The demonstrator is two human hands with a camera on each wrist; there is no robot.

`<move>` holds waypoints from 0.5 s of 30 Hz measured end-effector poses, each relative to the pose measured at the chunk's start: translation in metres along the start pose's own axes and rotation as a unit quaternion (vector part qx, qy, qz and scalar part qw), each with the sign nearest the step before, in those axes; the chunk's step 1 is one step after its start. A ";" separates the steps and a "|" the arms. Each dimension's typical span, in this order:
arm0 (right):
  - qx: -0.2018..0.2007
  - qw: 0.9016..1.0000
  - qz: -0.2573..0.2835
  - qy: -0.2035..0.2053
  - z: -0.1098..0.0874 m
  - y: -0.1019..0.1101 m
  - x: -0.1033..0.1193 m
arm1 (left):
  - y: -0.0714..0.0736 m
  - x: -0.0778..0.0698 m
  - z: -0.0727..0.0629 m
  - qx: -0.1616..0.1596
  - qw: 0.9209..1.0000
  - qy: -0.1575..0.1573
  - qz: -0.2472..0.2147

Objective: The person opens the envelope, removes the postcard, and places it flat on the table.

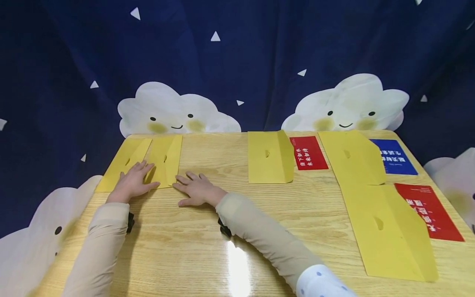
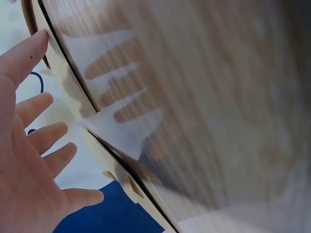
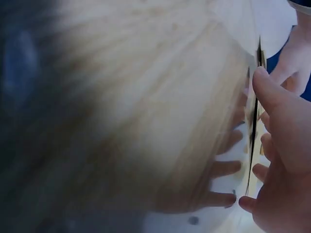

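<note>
Two yellow envelopes lie side by side at the table's left end, the outer envelope [image 1: 111, 175] and the inner envelope [image 1: 160, 146], each with a slit and a flap on its right. My left hand [image 1: 131, 181] is over their near part, fingers spread; in the left wrist view its palm and fingers [image 2: 34, 194] show straight. Beside the inner envelope's near right corner is my right hand [image 1: 196, 189], fingers spread, tips at the envelope's edge. The right wrist view shows that hand [image 3: 286, 141] holding nothing. Whether either hand presses on the paper, I cannot tell.
A yellow envelope [image 1: 263, 169] lies right of centre with a red card [image 1: 309, 152] beside it. Farther right, another envelope [image 1: 350, 161] partly covers a blue card [image 1: 398, 159]. Nearer, an envelope [image 1: 386, 243] overlaps a red card [image 1: 441, 218]. A dark cloud-print curtain [image 1: 241, 62] hangs behind.
</note>
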State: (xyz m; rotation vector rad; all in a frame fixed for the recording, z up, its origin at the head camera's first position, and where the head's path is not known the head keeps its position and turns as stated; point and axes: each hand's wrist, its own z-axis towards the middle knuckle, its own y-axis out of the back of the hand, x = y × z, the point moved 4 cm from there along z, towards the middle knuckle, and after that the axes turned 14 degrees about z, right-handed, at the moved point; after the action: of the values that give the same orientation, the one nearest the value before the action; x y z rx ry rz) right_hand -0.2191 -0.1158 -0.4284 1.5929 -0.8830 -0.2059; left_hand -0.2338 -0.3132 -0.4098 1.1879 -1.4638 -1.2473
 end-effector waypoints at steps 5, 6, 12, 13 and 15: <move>0.032 0.999 -0.009 -0.007 0.002 -0.002 0.003 | -0.001 -0.003 0.003 0.016 1.000 -0.012 0.004; 0.034 0.999 -0.010 -0.010 0.002 -0.002 0.003 | -0.001 -0.003 0.003 0.019 1.000 -0.014 0.005; 0.034 0.999 -0.016 -0.008 0.002 -0.002 0.003 | -0.002 -0.004 0.003 0.039 0.999 -0.027 0.008; 0.033 0.999 -0.017 -0.007 0.003 -0.003 0.002 | -0.002 -0.004 0.003 0.042 0.999 -0.028 0.008; 0.033 0.999 -0.015 -0.004 0.003 -0.003 0.002 | -0.002 -0.005 0.003 0.047 0.998 -0.030 0.009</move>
State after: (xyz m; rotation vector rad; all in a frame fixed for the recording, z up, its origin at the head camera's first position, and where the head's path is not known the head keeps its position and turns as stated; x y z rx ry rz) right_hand -0.2183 -0.1190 -0.4314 1.6682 -0.8795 -0.2071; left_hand -0.2359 -0.3080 -0.4120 1.2046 -1.5889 -1.2230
